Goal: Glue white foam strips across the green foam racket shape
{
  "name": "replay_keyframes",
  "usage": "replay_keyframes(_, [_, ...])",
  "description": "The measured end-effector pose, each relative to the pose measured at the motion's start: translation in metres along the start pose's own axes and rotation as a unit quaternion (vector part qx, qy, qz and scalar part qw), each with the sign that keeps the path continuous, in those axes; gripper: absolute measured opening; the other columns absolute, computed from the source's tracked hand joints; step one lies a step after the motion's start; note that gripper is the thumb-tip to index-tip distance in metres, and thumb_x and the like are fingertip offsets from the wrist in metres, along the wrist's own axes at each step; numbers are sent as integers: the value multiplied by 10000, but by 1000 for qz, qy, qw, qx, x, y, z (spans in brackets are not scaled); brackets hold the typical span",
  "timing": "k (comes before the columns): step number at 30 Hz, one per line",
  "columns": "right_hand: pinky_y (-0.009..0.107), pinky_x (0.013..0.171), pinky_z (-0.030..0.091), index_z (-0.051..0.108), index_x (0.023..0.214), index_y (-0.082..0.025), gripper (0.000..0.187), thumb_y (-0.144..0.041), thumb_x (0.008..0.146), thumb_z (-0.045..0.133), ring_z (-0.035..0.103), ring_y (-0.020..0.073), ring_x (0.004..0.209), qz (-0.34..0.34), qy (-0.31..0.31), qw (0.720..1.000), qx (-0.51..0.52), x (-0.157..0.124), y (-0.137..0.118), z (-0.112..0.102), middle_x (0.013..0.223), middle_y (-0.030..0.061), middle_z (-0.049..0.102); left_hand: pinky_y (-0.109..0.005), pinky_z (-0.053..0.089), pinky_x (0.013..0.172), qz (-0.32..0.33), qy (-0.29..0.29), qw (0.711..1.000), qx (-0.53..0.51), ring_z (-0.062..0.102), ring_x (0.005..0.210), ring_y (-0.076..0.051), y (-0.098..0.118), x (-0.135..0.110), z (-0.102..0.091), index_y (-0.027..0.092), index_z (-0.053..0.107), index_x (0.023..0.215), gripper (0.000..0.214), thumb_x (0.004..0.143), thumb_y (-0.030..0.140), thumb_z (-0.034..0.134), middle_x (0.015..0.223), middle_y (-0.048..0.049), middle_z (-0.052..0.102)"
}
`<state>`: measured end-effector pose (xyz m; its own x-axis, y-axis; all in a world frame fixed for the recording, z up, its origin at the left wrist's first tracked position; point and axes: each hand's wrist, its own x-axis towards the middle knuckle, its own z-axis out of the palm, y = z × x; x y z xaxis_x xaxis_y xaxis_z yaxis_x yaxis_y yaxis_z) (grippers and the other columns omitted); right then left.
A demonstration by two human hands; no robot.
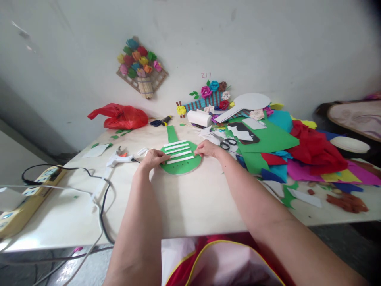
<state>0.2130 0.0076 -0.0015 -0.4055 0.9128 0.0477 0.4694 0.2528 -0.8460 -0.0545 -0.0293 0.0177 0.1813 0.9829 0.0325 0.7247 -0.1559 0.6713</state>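
Observation:
A round green board (178, 168) with a narrow green handle (172, 134) lies flat on the table, paddle-shaped. Several white strips (177, 147) run across it in near-parallel rows, and small dark dots show below them. My left hand (153, 159) rests at the board's left edge, thumb and fingers closed at the left end of one white strip. Over the right edge, my right hand (207, 149) is pinched at that strip's other end. Fingertips partly hide both ends. Left of my left hand lie a white glue gun (120, 159) and short white rolls (142, 151).
Black-handled scissors (228, 143), a white paddle-shaped cutout (251, 101) and coloured sheets (276, 139) crowd the right side. A red plastic bag (125, 116) and pliers (161, 121) lie at the back. Cables and a power strip (32, 198) occupy the left.

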Motion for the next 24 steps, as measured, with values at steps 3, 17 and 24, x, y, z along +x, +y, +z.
replay_keyframes(3, [213,431,233,661,600,-91,227,-307,595,592,319,50,393,0,-4,1000,-7,-1,-2,0,404,-34,470,-219,289,466,2,-1,1000,4,388,448,-91,0,0,0,144,636,544,315,606,449,589,451,7,512])
replay_keyframes(17, [218,437,238,689,640,-88,262,-331,592,605,307,50,396,5,-18,1000,-20,-2,-4,0,399,-40,455,-220,290,467,2,-6,1000,6,395,450,-94,-3,1,1,151,638,533,326,590,470,599,456,4,532])
replay_keyframes(24, [220,448,251,688,633,-90,266,-339,600,603,312,53,406,0,-22,1000,-22,-1,-3,0,395,-43,441,-212,310,459,-4,-2,1000,-8,420,462,-99,0,0,1,149,641,535,336,571,482,613,473,-4,550])
